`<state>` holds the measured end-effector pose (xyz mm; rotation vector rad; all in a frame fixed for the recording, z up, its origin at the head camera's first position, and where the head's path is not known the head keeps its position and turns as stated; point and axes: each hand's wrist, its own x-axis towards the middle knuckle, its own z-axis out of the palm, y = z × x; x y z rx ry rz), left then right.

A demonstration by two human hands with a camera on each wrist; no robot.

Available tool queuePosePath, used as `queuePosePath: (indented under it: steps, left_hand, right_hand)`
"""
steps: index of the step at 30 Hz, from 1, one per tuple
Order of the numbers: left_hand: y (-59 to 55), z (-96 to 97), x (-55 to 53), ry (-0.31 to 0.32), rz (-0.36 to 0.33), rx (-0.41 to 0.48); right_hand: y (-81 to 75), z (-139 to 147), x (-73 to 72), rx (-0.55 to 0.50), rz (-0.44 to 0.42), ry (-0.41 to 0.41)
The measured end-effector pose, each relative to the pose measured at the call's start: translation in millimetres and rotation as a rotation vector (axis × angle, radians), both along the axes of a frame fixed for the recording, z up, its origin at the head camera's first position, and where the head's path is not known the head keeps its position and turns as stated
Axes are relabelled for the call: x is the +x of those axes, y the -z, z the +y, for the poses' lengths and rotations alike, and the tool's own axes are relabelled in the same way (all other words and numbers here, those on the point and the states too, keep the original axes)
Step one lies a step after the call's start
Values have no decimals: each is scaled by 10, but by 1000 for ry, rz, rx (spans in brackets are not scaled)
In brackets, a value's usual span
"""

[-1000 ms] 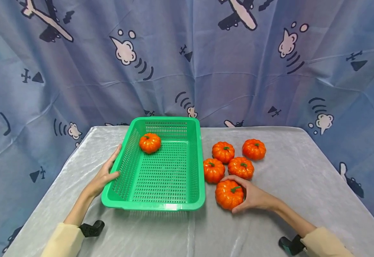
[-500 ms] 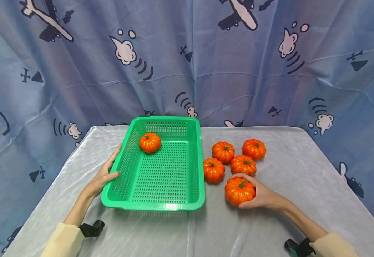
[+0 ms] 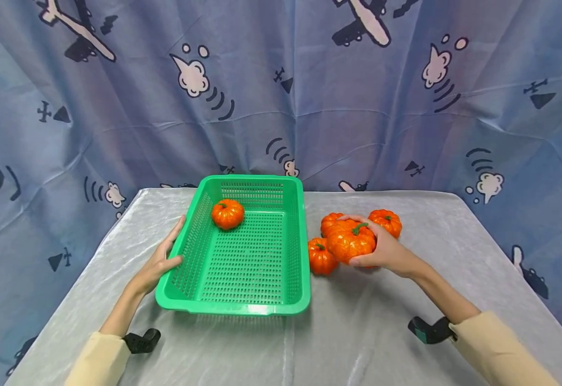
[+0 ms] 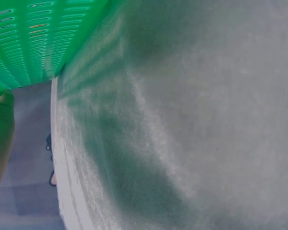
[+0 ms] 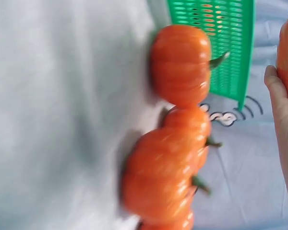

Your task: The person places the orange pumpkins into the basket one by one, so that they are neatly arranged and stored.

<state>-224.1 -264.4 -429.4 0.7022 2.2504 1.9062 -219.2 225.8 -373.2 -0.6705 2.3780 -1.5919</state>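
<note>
Orange pumpkin [image 3: 348, 244] in right hand [image 3: 388, 250]; right wrist view: gap beneath.

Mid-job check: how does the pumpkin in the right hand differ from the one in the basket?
The held pumpkin is gripped by the right hand, raised off the table; the basket pumpkin sits untouched inside the green basket. In the head view, the held pumpkin looks larger than the basket pumpkin, and its stem leans right, the basket pumpkin's left. Both are glossy, orange and ribbed.
</note>
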Motion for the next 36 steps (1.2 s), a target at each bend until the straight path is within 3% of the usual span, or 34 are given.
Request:
queuePosePath:
  steps: [5,13,27,31,36]
  left_hand:
    - [11,-5,-13,-15,7,-10]
    - [9,13,-24,-1,16,15]
    - [11,-3,-44,1,35,31]
    - [10,-7,-53,-1,27,33]
    - [29,-8,-52,-10,50,35]
  right_hand:
    - [-108,-276,-176,-20,-7,-17]
    - [-187,-775,-420,-184,-55,-113]
    - [-634,-1667,-852,-375,5,-317]
    - [-623,-1955,-938,-389,0,-364]
    - [-497,-2292,-1044,-360,-44,-429]
